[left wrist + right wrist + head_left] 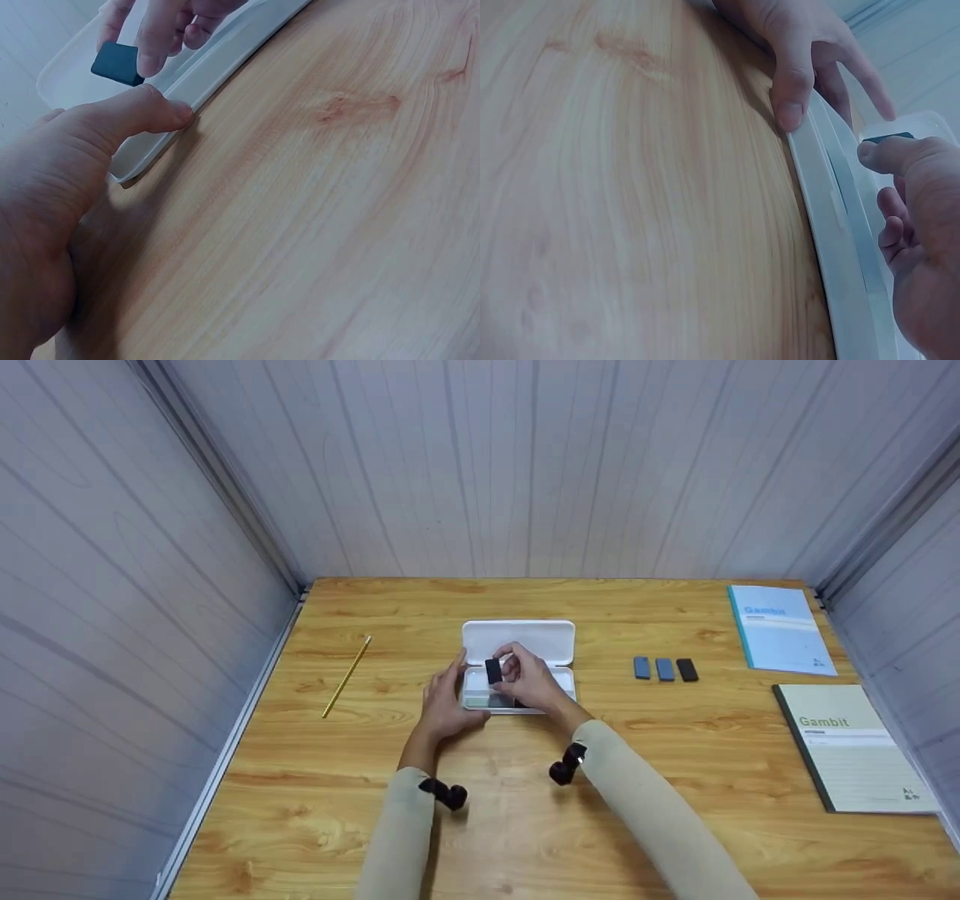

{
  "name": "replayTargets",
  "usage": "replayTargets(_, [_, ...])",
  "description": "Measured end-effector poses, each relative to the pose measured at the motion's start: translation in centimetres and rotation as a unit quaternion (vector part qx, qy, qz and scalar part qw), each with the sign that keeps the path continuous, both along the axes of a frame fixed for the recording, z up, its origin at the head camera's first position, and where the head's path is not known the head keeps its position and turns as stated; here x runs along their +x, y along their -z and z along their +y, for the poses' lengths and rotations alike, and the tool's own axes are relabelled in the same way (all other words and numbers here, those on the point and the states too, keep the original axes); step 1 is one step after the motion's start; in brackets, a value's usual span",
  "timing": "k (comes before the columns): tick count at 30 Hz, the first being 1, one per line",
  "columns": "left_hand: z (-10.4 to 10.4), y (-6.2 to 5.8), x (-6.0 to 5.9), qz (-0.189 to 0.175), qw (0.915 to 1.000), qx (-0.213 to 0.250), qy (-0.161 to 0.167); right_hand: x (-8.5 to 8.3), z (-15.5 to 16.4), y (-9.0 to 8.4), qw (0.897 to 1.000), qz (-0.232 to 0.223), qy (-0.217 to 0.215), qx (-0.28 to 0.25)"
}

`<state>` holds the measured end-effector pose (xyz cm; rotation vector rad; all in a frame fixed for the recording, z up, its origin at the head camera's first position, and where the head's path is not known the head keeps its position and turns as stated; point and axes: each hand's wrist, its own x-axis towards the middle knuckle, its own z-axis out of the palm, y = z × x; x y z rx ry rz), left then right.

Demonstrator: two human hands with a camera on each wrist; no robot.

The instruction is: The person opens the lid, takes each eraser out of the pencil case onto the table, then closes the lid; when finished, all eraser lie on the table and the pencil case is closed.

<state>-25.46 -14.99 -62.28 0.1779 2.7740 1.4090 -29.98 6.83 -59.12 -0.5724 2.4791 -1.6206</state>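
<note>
An open white pencil case (pixel 519 639) lies on the table, its lid tipped back. My left hand (pixel 445 706) holds the case's left end, thumb on the front edge and fingers along the side. Between thumb and fingertips my right hand (pixel 531 681) pinches a small black block, an eraser by its look (pixel 493 671), above the case's left half. The left wrist view shows the eraser (pixel 118 63) tilted over the case; in the right wrist view the thumb covers most of it. Darker pieces show along the case's front, partly hidden by my right hand.
Right of the case, two blue erasers (pixel 642 667) and a black one (pixel 687 670) lie in a row. A yellow pencil (pixel 346 676) lies at the left. Two notebooks, one blue (pixel 781 630) and one pale with a dark spine (pixel 855 750), lie near the right edge.
</note>
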Motion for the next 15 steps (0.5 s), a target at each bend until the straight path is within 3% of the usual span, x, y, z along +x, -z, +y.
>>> replayTargets(15, [0.1,-0.3,0.2,0.000,1.0000,-0.001,-0.002,0.0,3.0,-0.8,1.000,-0.010,-0.004,0.002])
